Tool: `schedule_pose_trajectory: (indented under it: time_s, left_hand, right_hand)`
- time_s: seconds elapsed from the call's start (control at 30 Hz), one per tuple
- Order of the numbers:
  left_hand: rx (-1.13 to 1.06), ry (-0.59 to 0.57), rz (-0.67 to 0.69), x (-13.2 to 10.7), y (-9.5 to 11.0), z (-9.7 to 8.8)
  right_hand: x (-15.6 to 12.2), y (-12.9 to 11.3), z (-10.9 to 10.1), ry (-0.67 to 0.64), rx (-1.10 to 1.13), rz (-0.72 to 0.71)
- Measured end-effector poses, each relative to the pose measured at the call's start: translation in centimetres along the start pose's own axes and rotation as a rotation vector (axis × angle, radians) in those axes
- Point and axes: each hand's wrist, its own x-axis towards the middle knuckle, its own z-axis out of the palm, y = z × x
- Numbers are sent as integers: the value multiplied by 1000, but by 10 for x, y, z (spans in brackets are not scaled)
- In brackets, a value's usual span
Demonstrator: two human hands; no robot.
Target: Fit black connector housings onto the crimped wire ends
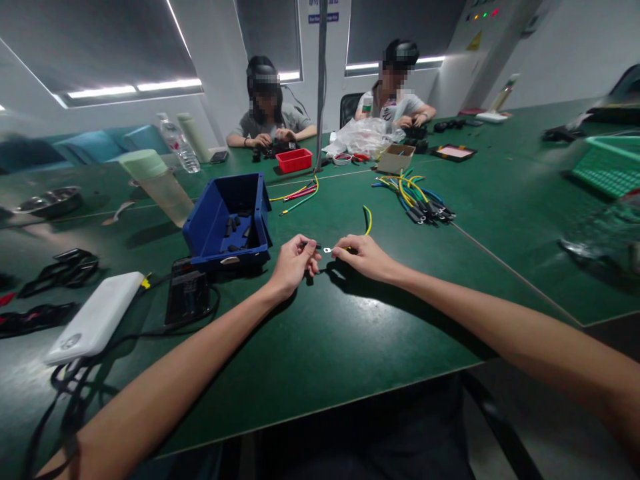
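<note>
My left hand (293, 265) is closed in a pinch on a small black sleeve (313, 246). Facing it, my right hand (367, 259) grips a yellow-green wire (369, 220), whose free end curves up behind the fingers. A flat metal ring terminal (327, 250) pokes out of my right fingertips toward the sleeve, a small gap apart from it. Left of my hands stands a blue bin (227, 257) with several black sleeves (233, 225) inside. Farther right lies a bundle of coloured wires (415, 197) with black-sleeved ends and ring terminals.
Loose wires (300, 193) lie beyond my hands, near a red tray (294, 161) and a metal pole (321, 87). A white power bank (97, 317) and a phone (187, 293) with cables sit at left. A green basket (607, 167) is at right. Two people sit opposite.
</note>
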Motion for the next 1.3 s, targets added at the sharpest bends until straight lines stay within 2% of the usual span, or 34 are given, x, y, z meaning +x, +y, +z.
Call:
schedule_pose_trajectory:
  time_s: [0.23, 0.47, 0.9, 1.3]
  left_hand:
    - [24, -6, 29, 0, -2, -1]
    - [48, 0, 16, -2, 2, 1]
    - [86, -29, 31, -3, -2, 1]
    - [52, 29, 74, -3, -3, 2]
  right_hand:
    - [-2, -4, 2, 58, 2, -25]
    - [-2, -5, 2, 1, 33, -8]
    - [-1, -3, 2, -27, -52, -9]
    - [-4, -7, 5, -33, -129, -29]
